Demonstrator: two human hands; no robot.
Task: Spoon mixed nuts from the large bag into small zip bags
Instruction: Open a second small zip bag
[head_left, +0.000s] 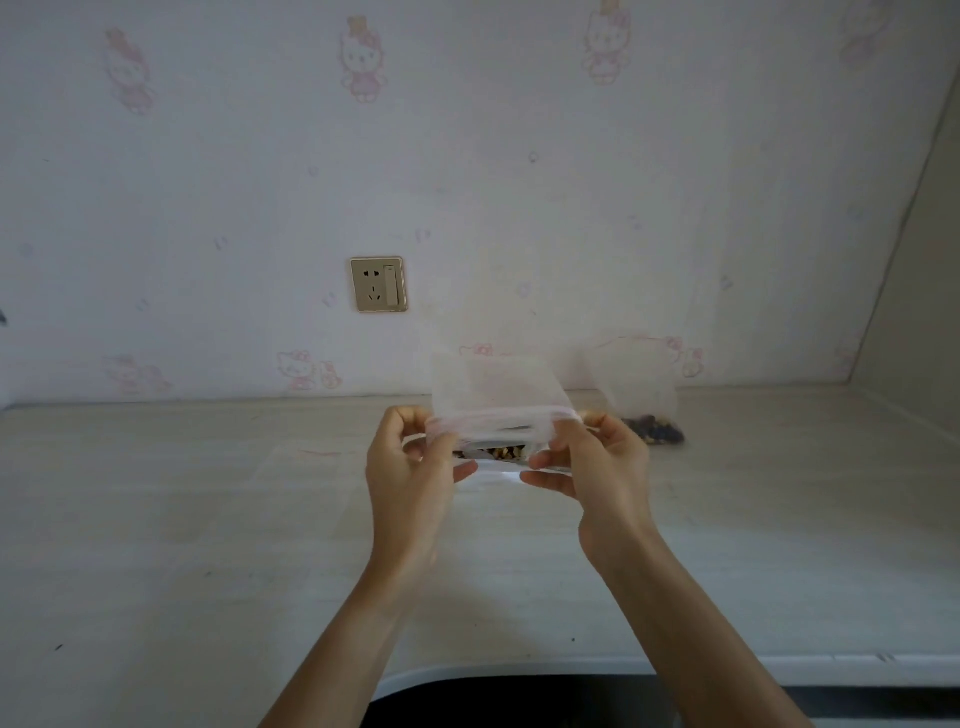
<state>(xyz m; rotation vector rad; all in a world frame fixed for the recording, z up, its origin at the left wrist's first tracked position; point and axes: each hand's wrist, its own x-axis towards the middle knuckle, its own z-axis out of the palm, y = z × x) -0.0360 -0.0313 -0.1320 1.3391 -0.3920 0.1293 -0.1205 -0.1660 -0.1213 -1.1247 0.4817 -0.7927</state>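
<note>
Head view: your left hand (410, 467) and right hand (597, 462) both pinch one small zip bag (496, 410), raised above counter (208, 519), nuts (501, 451) inside. Second bag (644, 400) rests behind on counter, against wall. One wall socket (378, 285).

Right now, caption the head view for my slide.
Both hands, left and right, pinch a small zip bag of nuts above the table.

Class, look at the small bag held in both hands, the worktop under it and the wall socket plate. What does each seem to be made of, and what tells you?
Small zip bag: thin clear plastic film, slightly frosted; the wall shows through it.
Worktop: pale matte surface with faint wood-like grain, probably laminate.
Socket plate: smooth gold-toned face, likely plastic, possibly metal-finished.
</note>
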